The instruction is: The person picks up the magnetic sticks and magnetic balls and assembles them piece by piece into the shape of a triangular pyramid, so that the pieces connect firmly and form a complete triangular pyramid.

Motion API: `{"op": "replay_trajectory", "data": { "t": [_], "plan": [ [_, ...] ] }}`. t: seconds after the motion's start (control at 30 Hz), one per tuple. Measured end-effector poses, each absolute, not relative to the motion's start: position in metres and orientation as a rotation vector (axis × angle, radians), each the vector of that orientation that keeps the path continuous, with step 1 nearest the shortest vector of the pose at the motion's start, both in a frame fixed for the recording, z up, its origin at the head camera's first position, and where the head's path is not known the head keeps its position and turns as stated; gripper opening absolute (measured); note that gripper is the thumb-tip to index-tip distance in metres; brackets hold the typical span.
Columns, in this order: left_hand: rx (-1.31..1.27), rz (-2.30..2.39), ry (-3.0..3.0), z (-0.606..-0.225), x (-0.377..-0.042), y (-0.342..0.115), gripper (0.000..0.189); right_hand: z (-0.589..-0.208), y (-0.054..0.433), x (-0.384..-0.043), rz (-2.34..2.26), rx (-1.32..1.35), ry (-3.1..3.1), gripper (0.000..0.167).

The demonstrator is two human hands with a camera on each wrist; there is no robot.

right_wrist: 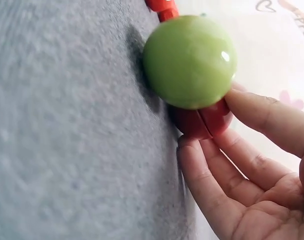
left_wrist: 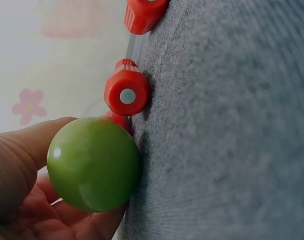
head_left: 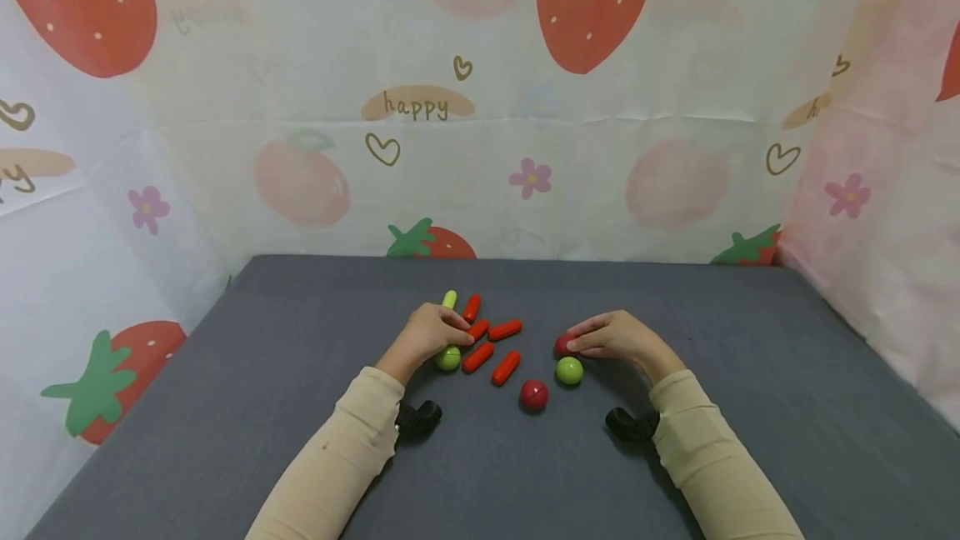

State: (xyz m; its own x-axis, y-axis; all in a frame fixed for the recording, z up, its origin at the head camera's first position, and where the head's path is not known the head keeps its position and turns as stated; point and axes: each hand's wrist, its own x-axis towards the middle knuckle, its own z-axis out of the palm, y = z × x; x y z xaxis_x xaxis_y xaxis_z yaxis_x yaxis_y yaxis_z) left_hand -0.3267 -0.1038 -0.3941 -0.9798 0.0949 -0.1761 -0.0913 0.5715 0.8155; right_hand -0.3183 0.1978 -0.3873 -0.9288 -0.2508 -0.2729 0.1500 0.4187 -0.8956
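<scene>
My left hand (head_left: pixel 438 330) lies curled over a yellow-green stick (head_left: pixel 449 299), whose tip pokes out beyond the knuckles. A green ball (head_left: pixel 448 358) (left_wrist: pixel 93 164) sits against that palm. Several red pegs (head_left: pixel 477 357) lie just right of it; one peg (left_wrist: pixel 127 93) shows end-on in the left wrist view. My right hand (head_left: pixel 579 345) pinches a red ball (head_left: pixel 562 346) (right_wrist: pixel 202 122) between its thumb (right_wrist: pixel 264 117) and fingers (right_wrist: pixel 204 165) on the grey cloth. A second green ball (head_left: pixel 569 370) (right_wrist: pixel 190 61) rests close beside that red ball. Another red ball (head_left: pixel 533 394) lies alone nearer me.
The grey table cloth (head_left: pixel 225 407) is walled on three sides by a strawberry-print curtain (head_left: pixel 480 148). Black wrist cameras (head_left: pixel 418 419) (head_left: pixel 632 424) sit under both beige sleeves. Bare cloth lies to the far left, the far right and in front.
</scene>
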Motion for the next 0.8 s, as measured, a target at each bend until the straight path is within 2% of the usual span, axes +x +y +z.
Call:
{"op": "replay_trajectory", "data": {
  "t": [0.5,0.8],
  "plan": [
    [-0.018,1.375,2.602,-0.395,-0.327,-0.110,0.016,-0.389,0.190,-0.317,-1.552,0.028,2.285,0.042],
    [-0.023,1.478,2.524,-0.394,-0.329,-0.114,0.018,-0.387,0.186,-0.317,-1.639,-0.044,2.237,0.045]
  ]
}}
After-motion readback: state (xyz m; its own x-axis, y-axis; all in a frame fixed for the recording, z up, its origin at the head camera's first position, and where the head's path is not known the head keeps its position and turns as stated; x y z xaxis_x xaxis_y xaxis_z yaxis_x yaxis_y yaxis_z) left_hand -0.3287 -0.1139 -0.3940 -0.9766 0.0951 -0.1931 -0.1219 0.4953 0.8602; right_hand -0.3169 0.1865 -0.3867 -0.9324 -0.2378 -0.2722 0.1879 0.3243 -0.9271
